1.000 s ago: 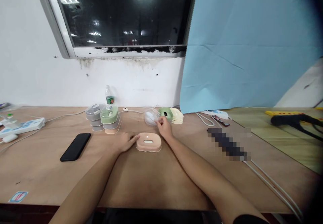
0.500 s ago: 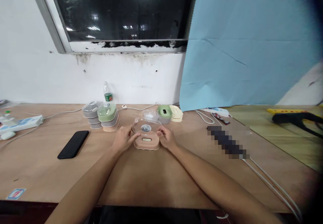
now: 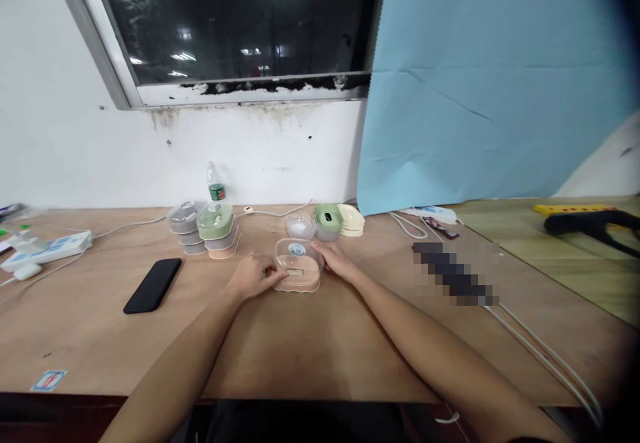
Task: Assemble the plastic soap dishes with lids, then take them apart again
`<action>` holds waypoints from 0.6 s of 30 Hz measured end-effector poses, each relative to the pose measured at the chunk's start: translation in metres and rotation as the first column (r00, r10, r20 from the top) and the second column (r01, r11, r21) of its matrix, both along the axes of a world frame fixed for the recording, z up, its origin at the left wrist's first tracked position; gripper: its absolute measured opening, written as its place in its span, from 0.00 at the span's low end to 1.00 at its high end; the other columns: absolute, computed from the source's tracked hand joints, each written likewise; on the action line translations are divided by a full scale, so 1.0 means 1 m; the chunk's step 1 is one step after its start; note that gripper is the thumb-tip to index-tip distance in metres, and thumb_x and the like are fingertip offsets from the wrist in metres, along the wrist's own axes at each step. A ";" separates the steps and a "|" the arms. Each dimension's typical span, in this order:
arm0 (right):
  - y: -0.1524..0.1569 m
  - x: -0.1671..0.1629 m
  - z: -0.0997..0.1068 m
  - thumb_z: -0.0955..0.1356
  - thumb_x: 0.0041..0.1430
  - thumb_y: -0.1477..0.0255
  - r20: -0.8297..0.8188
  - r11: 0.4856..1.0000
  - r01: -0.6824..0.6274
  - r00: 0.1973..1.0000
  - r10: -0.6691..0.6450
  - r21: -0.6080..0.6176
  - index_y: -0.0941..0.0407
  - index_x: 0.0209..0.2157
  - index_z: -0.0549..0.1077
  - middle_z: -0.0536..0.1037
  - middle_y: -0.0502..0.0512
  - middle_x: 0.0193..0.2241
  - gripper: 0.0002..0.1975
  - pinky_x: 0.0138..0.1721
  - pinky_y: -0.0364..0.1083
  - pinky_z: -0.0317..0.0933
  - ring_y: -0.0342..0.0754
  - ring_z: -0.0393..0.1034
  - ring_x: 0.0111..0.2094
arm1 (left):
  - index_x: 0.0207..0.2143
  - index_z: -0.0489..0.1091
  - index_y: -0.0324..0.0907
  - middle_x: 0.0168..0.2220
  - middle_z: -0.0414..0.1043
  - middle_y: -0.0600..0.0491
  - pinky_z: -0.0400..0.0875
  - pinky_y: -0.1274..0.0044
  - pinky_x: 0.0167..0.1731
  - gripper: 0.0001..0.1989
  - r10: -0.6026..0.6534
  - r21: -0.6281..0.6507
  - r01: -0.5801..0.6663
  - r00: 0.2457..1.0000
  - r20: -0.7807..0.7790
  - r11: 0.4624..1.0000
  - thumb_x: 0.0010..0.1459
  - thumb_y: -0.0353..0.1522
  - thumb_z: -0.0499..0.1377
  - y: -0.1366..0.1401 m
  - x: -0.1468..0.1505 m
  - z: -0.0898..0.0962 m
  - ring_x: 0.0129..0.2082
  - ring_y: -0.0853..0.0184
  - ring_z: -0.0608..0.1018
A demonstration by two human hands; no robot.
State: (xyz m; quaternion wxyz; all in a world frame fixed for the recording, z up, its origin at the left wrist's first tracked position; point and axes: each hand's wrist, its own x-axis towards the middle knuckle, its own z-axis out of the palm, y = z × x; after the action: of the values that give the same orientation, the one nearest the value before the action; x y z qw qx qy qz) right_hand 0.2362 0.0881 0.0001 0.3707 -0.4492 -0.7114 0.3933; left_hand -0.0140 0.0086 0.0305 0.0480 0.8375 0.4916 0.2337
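A pink plastic box [image 3: 300, 284] with a slot in its top stands on the table in front of me. Over its back part sits a clear lid [image 3: 285, 251] with a round patterned sticker, slightly tilted; whether it touches the box all round I cannot tell. My left hand [image 3: 254, 275] grips the box's left side, thumb reaching over the top near the slot. My right hand [image 3: 337, 261] is closed on the lid's right edge, its lower fingers partly hidden. Just behind stand another clear lid [image 3: 300, 228] and a green-topped grey box [image 3: 328, 223].
Stacked grey boxes [image 3: 190, 226] and a green-topped stack [image 3: 216, 226] stand at the left rear, before a plastic bottle [image 3: 216, 186]. Cream lids [image 3: 351, 222] are piled behind right. A black phone [image 3: 153, 286] lies left; power strips [image 3: 50, 250] and white cables [image 3: 545, 356] lie at the sides.
The clear lid has come down and closer over the pink box. My left thumb has moved further over the box top, and the right hand has shifted slightly back with the lid.
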 end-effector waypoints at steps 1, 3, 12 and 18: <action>-0.001 0.002 0.001 0.58 0.60 0.49 0.012 1.000 -0.027 1.000 0.027 0.014 0.55 0.12 0.61 0.59 0.46 0.08 0.31 0.21 0.43 0.51 0.42 0.56 0.14 | 0.26 0.71 0.41 0.26 0.74 0.51 0.59 0.75 0.31 0.23 -0.010 -0.011 0.010 1.000 -0.001 1.000 0.59 0.50 0.52 0.000 -0.001 0.000 0.27 0.67 0.72; -0.003 0.004 0.001 0.58 0.60 0.50 0.054 0.996 -0.067 0.996 0.064 0.051 0.55 0.12 0.61 0.60 0.46 0.09 0.30 0.23 0.42 0.51 0.41 0.56 0.16 | 0.22 0.70 0.41 0.24 0.73 0.52 0.58 0.76 0.28 0.25 -0.018 -0.041 0.018 1.000 -0.008 0.999 0.58 0.51 0.52 0.000 -0.003 0.000 0.25 0.69 0.71; -0.005 -0.004 -0.008 0.59 0.59 0.51 0.351 0.965 -0.096 0.937 0.004 0.244 0.57 0.14 0.61 0.56 0.45 0.14 0.28 0.21 0.41 0.39 0.39 0.51 0.19 | 0.20 0.67 0.41 0.19 0.68 0.55 0.51 0.77 0.22 0.29 0.135 -0.166 -0.128 0.991 0.028 0.978 0.57 0.56 0.48 0.013 -0.014 -0.013 0.20 0.71 0.67; -0.005 -0.007 -0.004 0.59 0.59 0.52 0.307 0.979 -0.053 0.952 -0.010 0.197 0.57 0.15 0.63 0.62 0.47 0.14 0.28 0.20 0.41 0.43 0.41 0.56 0.19 | 0.27 0.72 0.43 0.26 0.74 0.52 0.58 0.77 0.26 0.29 0.200 -0.156 -0.186 0.976 0.081 0.970 0.61 0.53 0.44 0.017 -0.015 -0.020 0.26 0.66 0.73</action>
State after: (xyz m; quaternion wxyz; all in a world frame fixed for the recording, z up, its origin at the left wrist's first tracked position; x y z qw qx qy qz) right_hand 0.2290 0.0830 -0.0043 0.2953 -0.4570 -0.8014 0.2484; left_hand -0.0293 0.0253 0.0105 0.1104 0.7676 0.5839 0.2401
